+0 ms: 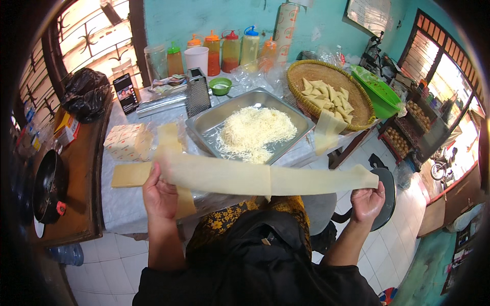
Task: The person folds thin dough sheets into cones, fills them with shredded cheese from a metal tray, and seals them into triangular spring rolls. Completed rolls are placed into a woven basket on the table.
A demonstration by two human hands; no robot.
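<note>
A long, pale strip of pastry dough (219,174) is stretched level in front of me, with a seam near its middle. My left hand (161,196) pinches its left end, and my right hand (366,203) grips the right end, away from the table edge. Beside my left hand lies a flat stack of dough strips (131,175); other strips (168,135) stick out beyond it. Behind the stretched strip, a steel tray (204,125) holds a heap of grated cheese (258,127). Folded triangular pastries (326,96) sit on a round woven tray (301,71) at the back right.
A box grater (198,94), a small green bowl (220,85) and a wrapped block (127,143) stand on the table. Several sauce bottles (213,53) line the wall. A phone (125,93) leans at the left, above a black pan (50,186). A green basin (377,94) is at right.
</note>
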